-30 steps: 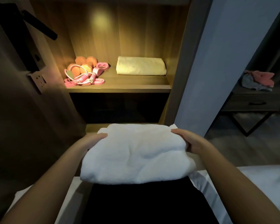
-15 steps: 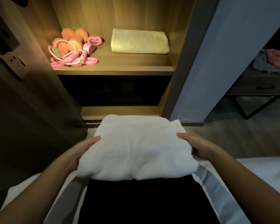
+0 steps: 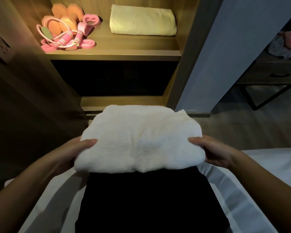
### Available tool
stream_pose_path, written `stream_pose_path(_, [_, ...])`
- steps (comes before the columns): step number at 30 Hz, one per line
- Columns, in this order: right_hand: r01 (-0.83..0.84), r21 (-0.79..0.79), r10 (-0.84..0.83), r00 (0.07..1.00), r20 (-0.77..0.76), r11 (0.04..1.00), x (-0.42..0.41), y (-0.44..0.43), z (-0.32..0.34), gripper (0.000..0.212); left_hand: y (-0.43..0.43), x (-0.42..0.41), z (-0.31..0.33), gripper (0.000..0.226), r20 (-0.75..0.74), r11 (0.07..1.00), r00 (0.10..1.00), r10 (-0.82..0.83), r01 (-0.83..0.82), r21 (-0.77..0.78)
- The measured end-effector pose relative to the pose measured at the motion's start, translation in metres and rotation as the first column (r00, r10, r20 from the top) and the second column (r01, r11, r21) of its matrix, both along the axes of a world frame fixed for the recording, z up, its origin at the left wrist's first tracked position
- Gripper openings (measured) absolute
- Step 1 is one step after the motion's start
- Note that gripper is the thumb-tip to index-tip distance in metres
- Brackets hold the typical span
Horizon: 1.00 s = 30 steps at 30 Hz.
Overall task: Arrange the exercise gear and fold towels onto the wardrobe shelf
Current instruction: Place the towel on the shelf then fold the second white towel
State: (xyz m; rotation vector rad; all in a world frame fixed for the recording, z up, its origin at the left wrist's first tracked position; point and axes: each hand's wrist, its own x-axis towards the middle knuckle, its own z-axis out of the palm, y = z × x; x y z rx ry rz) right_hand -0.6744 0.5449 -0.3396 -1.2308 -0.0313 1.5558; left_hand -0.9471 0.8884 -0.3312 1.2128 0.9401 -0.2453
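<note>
- Head view: two towels. One white fluffy folded towel (image 3: 139,140) is held off the shelf between both hands. The left hand (image 3: 74,153) is clamped on its left edge and the right hand (image 3: 213,152) on its right edge, thumbs on top, other fingers hidden beneath.
- One pale yellow folded towel (image 3: 143,20) lies on the lit wooden wardrobe shelf (image 3: 124,51), well beyond the fingertips.
- The shelf's left end holds two orange dumbbells (image 3: 65,19), one pink skipping rope (image 3: 67,37) and one pink figure-eight band (image 3: 91,20), bunched together.
- Bare board shows between this gear and the yellow towel.
</note>
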Motion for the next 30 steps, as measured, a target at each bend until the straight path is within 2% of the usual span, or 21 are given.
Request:
stream_pose_path(2, [-0.016,-0.058,0.014,0.999,-0.040,0.998,-0.006,-0.007,0.005,0.075,-0.001,-0.008,0.004,0.076,-0.044,0.997,0.998,-0.033,0.030,-0.074])
stream_pose_path(4, [-0.078,-0.091,0.063,0.986,-0.157,0.993,-0.012,-0.022,0.009,0.082,-0.002,-0.025,0.009,0.102,-0.108,0.984,0.989,-0.105,0.088,-0.154])
stream_pose_path(6, [-0.151,-0.044,0.137,0.964,-0.225,0.988,-0.018,-0.034,0.011,0.089,-0.006,-0.038,0.011,0.109,-0.156,0.970,0.976,-0.152,0.117,-0.213])
stream_pose_path(8, [-0.158,-0.015,0.150,0.961,-0.233,0.987,-0.019,-0.034,0.013,0.076,-0.007,-0.036,0.008,0.102,-0.175,0.976,0.975,-0.137,0.102,-0.194])
stream_pose_path(11, [-0.038,-0.049,0.026,0.975,-0.220,0.998,-0.015,-0.018,0.019,0.063,-0.007,-0.013,0.007,0.064,-0.183,0.994,0.982,-0.035,0.015,-0.110])
stream_pose_path(12, [-0.004,-0.053,-0.007,0.979,-0.204,0.999,-0.014,-0.010,0.019,0.060,-0.008,-0.006,0.007,0.057,-0.180,0.996,0.983,-0.030,0.015,-0.083])
stream_pose_path(14, [0.004,-0.111,-0.013,0.996,-0.083,0.994,-0.015,0.002,0.018,0.057,-0.014,0.003,0.007,0.053,-0.129,0.998,0.990,-0.050,0.045,-0.046])
stream_pose_path(16, [-0.002,-0.148,0.010,0.998,0.054,0.989,-0.015,0.005,0.016,0.059,-0.018,0.001,0.010,0.053,0.003,0.998,0.998,-0.056,0.056,-0.008])
stream_pose_path(19, [0.017,0.007,-0.017,0.987,0.158,1.000,-0.006,0.005,0.032,0.057,-0.010,-0.005,0.027,0.080,0.248,0.998,0.966,-0.069,0.064,0.028])
stream_pose_path(20, [0.027,0.073,-0.040,0.984,0.174,0.997,0.000,0.008,0.040,0.058,-0.004,-0.003,0.034,0.081,0.309,0.997,0.949,-0.067,0.055,0.047])
stream_pose_path(23, [0.062,0.144,-0.105,0.944,0.313,0.988,0.025,0.036,0.057,0.050,0.027,0.029,0.041,0.054,0.400,0.991,0.916,-0.020,-0.035,0.129])
stream_pose_path(25, [0.165,0.087,-0.186,0.887,0.423,0.982,0.047,0.069,0.053,0.033,0.047,0.067,0.036,0.044,0.380,0.985,0.925,0.027,-0.089,0.147])
stream_pose_path(27, [0.292,-0.011,-0.250,0.838,0.486,0.956,0.071,0.102,0.037,0.028,0.059,0.107,0.023,0.039,0.308,0.969,0.950,0.057,-0.127,0.211])
stream_pose_path(30, [0.312,-0.291,-0.122,0.843,0.525,0.904,0.088,0.133,-0.009,0.038,0.063,0.141,-0.012,0.038,0.118,0.957,0.984,0.132,-0.158,0.242])
